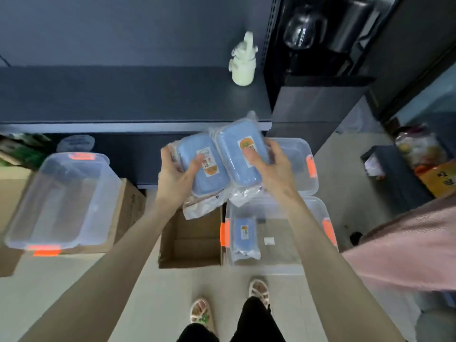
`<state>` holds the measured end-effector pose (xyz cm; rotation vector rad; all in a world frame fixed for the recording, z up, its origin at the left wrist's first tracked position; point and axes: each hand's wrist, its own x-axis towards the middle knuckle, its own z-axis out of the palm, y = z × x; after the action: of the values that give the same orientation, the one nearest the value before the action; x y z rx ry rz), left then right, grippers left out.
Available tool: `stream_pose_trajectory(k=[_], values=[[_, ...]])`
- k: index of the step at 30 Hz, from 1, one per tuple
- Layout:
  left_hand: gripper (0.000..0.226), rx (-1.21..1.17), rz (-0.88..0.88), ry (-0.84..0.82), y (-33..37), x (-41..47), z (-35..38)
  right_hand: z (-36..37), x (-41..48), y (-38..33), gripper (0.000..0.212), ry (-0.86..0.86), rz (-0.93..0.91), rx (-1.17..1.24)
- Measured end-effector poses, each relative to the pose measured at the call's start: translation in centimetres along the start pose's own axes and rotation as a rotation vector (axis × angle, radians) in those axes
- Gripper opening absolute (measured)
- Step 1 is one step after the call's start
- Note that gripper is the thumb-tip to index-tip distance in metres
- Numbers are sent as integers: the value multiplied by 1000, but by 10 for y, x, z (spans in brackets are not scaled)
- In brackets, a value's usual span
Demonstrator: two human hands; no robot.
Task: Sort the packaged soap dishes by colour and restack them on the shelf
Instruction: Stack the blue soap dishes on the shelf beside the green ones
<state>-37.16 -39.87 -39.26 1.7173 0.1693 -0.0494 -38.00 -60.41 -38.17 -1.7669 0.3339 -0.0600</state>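
— Where are the dishes?
— One in each hand, in the air before the shelf (123,95), above the box (190,245) and the bin (267,269). My left hand (176,170) has its fingers curled round the left dish (190,156), thumb on the label. My right hand (275,165) grips the right dish (232,149) likewise. Their edges touch.
— What could go wrong?
— The wrappers look slick and hang loose at the near ends. I think a dish could slide out and drop into the box, away from the third dish (244,234) in the bin.
— Which way do they lie?
— Label up, long axes running away from me, far ends leaning left, nearly parallel. The labels point opposite ways: orange end near me on the left, far on the right.
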Motion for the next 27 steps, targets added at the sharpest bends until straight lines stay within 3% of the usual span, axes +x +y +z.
stream_pose_trajectory(k=[9,15,20,23,27], values=[[47,-148,208,-10,120,65,-47,7,58,-161,41,7,-314,34],[59,-258,341,-30,192,112,-52,10,113,-240,41,-17,-526,20],[54,-297,377,-42,236,156,-51,5,163,-289,44,-120,-542,-11],[52,-333,383,-54,257,185,-49,-1,192,-315,56,-170,-531,-102],[47,-368,402,-118,282,227,-46,0,228,-341,68,-118,-572,-136]])
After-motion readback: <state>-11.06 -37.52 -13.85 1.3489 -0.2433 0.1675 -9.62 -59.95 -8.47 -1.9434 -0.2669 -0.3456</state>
